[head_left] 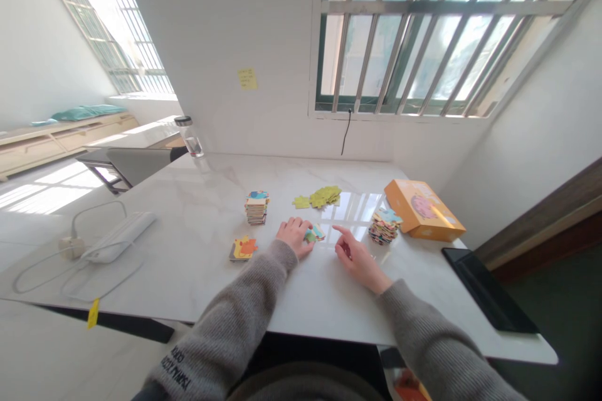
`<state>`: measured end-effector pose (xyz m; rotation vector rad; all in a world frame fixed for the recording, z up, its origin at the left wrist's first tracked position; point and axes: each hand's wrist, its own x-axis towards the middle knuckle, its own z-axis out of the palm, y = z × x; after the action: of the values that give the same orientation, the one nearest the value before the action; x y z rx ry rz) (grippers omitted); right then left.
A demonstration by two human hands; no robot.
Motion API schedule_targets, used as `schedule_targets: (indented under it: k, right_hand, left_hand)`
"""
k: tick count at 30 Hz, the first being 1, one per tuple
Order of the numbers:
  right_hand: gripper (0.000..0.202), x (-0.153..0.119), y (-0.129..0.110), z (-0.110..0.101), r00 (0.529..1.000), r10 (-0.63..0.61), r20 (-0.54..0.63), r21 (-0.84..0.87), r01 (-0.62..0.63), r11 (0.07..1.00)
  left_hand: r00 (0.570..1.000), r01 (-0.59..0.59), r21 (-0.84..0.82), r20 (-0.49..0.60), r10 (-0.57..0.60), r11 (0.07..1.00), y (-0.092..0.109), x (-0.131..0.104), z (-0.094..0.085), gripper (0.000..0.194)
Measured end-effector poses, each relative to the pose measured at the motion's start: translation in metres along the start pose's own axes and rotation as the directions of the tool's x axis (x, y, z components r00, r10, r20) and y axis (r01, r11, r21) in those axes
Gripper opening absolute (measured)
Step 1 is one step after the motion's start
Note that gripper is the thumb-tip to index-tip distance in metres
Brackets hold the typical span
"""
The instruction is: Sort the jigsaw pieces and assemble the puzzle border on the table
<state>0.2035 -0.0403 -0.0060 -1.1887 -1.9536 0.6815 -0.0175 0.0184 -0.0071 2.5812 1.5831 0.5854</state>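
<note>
My left hand rests on the white table with its fingers against a small group of colourful puzzle pieces; how firmly it grips them is hard to see. My right hand is just right of these pieces, index finger stretched out to the left, the other fingers curled, nothing visible in it. Beyond the hands lies a pile of green pieces. A tall stack of pieces stands to the left, with a low yellow and orange stack nearer me. Another stack stands right of my right hand.
An orange box lies at the table's right, with a black tablet near the right edge. On the left are a white power strip with cables and, at the back, a clear bottle. A barred window is above.
</note>
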Motion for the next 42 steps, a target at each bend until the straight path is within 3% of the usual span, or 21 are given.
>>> schedule_targets:
  k: [3, 8, 16, 20, 23, 28, 31, 38, 42]
  right_hand:
    - [0.042, 0.002, -0.001, 0.000, 1.000, 0.008, -0.023, 0.018, -0.007, 1.000]
    - [0.040, 0.006, -0.003, -0.003, 0.991, 0.087, -0.105, 0.176, -0.068, 0.982]
    - [0.050, 0.007, -0.007, -0.008, 0.979, 0.184, 0.084, 0.423, -0.202, 0.883]
    - [0.053, 0.007, -0.009, -0.008, 0.973, 0.196, 0.122, 0.515, -0.231, 0.825]
    - [0.053, 0.008, -0.008, -0.005, 0.975, 0.195, 0.106, 0.543, -0.221, 0.810]
    - [0.050, 0.008, -0.008, -0.002, 0.974, 0.205, 0.092, 0.557, -0.221, 0.801]
    - [0.047, 0.008, -0.011, -0.005, 0.974, 0.205, 0.099, 0.538, -0.226, 0.812]
    - [0.044, 0.010, -0.010, -0.009, 0.962, 0.249, -0.112, 0.514, -0.159, 0.843]
    - [0.044, 0.009, -0.005, -0.008, 0.965, 0.238, -0.111, 0.484, -0.157, 0.861]
  left_hand:
    - [0.999, -0.047, -0.065, -0.029, 0.045, 0.997, -0.002, -0.001, 0.001, 0.039]
    - [0.954, -0.296, -0.319, -0.144, 0.263, 0.900, 0.005, -0.012, -0.006, 0.041]
    - [0.853, -0.513, -0.412, -0.343, 0.394, 0.753, 0.018, -0.016, -0.001, 0.036]
    - [0.858, -0.478, -0.383, -0.395, 0.328, 0.790, 0.011, -0.012, 0.003, 0.020]
    - [0.868, -0.449, -0.364, -0.396, 0.301, 0.816, 0.008, -0.012, 0.003, 0.020]
    - [0.890, -0.428, -0.328, -0.313, 0.330, 0.842, 0.010, -0.014, 0.006, 0.045]
    - [0.898, -0.407, -0.311, -0.308, 0.314, 0.859, 0.011, -0.015, 0.006, 0.042]
    - [0.921, -0.328, -0.270, -0.306, 0.243, 0.905, 0.011, -0.016, -0.004, 0.033]
    - [0.933, -0.249, -0.246, -0.321, 0.163, 0.937, 0.009, -0.022, -0.019, 0.029]
